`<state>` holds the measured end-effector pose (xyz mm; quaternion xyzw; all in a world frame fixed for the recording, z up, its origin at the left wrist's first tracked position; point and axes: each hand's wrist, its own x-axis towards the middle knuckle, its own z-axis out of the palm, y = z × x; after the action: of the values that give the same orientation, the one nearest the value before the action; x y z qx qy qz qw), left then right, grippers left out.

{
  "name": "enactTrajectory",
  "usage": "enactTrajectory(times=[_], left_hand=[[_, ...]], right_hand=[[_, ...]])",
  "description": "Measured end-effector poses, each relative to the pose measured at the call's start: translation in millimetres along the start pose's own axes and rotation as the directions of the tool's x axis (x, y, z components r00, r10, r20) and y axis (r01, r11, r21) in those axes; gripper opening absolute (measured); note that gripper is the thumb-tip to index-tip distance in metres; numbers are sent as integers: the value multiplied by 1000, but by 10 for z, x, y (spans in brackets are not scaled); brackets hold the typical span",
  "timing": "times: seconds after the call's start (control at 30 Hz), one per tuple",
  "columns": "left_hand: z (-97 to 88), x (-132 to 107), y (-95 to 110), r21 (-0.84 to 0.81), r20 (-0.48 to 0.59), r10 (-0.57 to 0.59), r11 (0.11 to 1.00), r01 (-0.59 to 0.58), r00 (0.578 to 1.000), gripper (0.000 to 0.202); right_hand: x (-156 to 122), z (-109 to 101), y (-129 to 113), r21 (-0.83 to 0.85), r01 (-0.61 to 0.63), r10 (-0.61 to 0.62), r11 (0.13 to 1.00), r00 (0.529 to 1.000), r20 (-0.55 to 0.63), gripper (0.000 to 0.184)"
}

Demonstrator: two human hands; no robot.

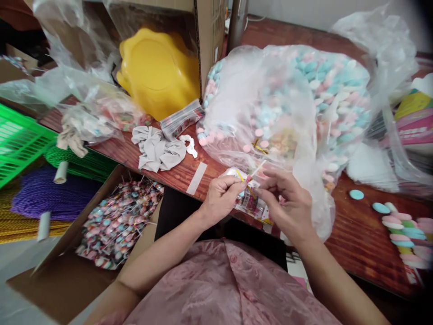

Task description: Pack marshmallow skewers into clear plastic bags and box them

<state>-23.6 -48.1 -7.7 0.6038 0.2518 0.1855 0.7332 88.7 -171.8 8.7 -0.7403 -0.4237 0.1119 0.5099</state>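
My left hand (221, 196) pinches the gathered neck of a clear wrapped marshmallow lollipop (249, 203), its wrapper hanging below the fingers. A white stick (259, 168) points up and away from the neck. Across the neck lies a thin yellow twist tie (240, 174). My right hand (287, 203) is close on the right, thumb and forefinger brought together at the tie's lower end; the fingertips partly hide it. Just beyond both hands rests a big clear bag of pastel marshmallows (338, 95), with more yellow ties (261, 146) lying on its near edge.
A box of wrapped lollipops (118, 221) stands below left, beside bundled purple ties (54, 192) and a green basket (23, 140). Grey cloth (158, 149), a packet stack (182, 119) and a yellow scalloped tray (155, 67) are behind. Stacked marshmallows (404, 230) lie right.
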Motion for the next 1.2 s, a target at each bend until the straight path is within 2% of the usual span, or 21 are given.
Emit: enactTrajectory(times=[0.1,0.2,0.27,0.33,0.4,0.53,0.67,0.87,1.0,1.07,1.13,1.2], left_hand=[[-6,-16,-14,25,-2,72,997,-72,997,34],[16,-36,15,52,-5,118,992,-117,993,32],[35,-40,69,84,21,154,984,-156,988,33],[43,-32,143,137,65,207,967,-215,976,36],[35,-12,223,197,122,242,945,-263,963,37],[-5,43,352,254,215,242,921,-294,946,32],[-17,85,398,283,247,241,908,-308,939,30],[-10,80,395,352,297,267,862,-365,917,33],[-41,57,439,300,321,236,893,-335,917,38],[-62,41,466,223,330,187,937,-269,925,39],[-87,14,478,142,324,94,979,-147,942,35],[-113,-28,472,51,304,-46,998,32,952,29]], right_hand=[[-123,56,-13,72,-153,153,986,988,-1,16],[-152,109,-33,203,-292,282,935,956,79,16],[-99,100,-38,271,-333,322,903,943,85,14],[-5,48,-39,311,-357,337,881,934,119,14],[97,-30,-43,326,-385,330,863,920,212,16],[224,-152,-60,354,-450,306,820,867,394,20],[231,-144,-26,408,-497,329,766,848,416,22],[200,-61,101,379,-544,350,749,810,471,26],[234,-76,100,379,-518,277,767,799,533,24],[260,-102,56,375,-488,242,788,806,541,25],[274,-133,-12,329,-421,199,845,820,537,25],[267,-164,-99,233,-242,98,942,862,497,20]])
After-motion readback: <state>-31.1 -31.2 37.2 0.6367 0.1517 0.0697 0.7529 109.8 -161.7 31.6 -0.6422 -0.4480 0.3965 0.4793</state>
